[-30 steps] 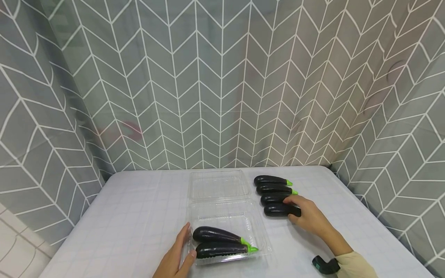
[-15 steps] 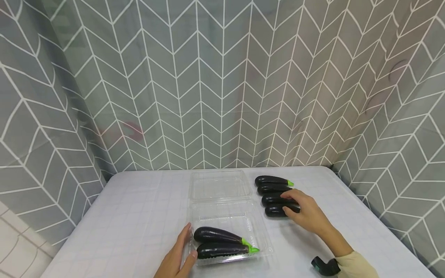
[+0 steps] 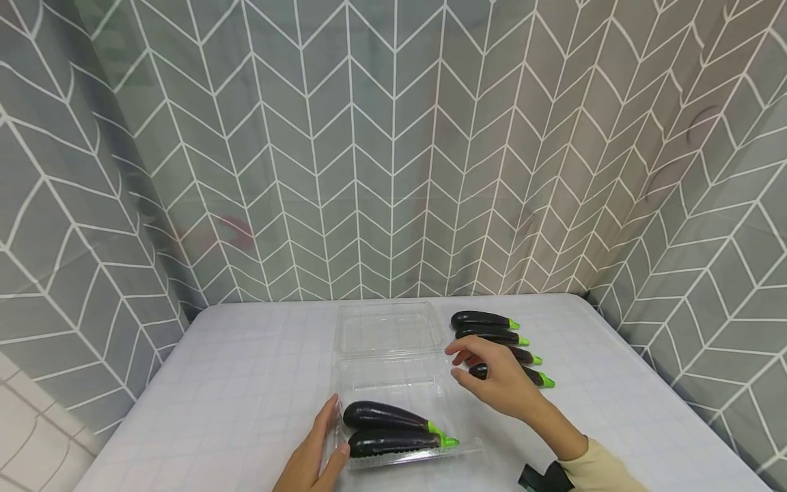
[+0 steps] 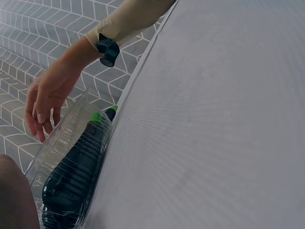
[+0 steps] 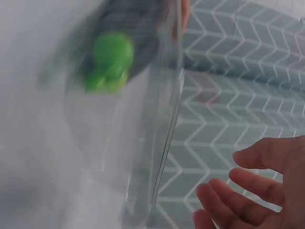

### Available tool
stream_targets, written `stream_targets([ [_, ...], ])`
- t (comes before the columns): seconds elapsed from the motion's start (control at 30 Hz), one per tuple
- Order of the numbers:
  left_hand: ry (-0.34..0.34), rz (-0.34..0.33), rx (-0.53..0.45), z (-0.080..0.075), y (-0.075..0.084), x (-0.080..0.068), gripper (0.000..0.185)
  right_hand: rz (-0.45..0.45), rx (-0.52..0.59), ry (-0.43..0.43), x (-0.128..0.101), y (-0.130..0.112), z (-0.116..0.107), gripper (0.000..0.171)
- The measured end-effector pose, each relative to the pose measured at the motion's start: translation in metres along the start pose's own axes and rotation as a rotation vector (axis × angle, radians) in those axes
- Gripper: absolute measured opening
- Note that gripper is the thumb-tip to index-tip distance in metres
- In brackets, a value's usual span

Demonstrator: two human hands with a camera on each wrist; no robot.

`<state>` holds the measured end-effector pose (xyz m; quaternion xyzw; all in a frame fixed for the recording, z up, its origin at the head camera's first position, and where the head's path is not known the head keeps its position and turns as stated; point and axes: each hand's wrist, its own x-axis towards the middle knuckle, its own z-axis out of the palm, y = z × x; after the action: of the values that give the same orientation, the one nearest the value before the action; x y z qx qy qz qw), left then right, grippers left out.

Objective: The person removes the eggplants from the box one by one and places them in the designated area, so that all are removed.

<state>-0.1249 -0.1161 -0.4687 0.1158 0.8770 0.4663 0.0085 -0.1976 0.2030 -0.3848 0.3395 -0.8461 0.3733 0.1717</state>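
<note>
Now packing: right hand (image 3: pixel 498 386) empty, fingers loose; left hand (image 3: pixel 313 454) flat against the tray (image 3: pixel 458 403).
Grip the nearest eggplant (image 3: pixel 533 376) mid-body, then lay it beside the two (image 3: pixel 384 415) already boxed.

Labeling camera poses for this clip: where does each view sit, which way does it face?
Head: high, facing forward and down at the table; shows left hand beside the clear clamshell box, right hand by four loose eggplants.
Left wrist: low at the table, looking along the box; shows the right hand.
Right wrist: blurred, close to the box wall; shows its own fingers.
Shared: the box with its eggplants.
</note>
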Motion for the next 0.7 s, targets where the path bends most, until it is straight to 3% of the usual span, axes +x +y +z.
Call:
stream_targets([
  [0.3, -0.003, -0.001, 0.006, 0.000, 0.001, 0.001, 0.074, -0.122, 0.054, -0.073, 0.011, -0.017, 0.028, 0.030],
  [0.7, 0.004, 0.005, 0.016, 0.000, 0.000, 0.001, 0.072, -0.105, 0.081, -0.171, 0.010, -0.023, 0.056, 0.029],
])
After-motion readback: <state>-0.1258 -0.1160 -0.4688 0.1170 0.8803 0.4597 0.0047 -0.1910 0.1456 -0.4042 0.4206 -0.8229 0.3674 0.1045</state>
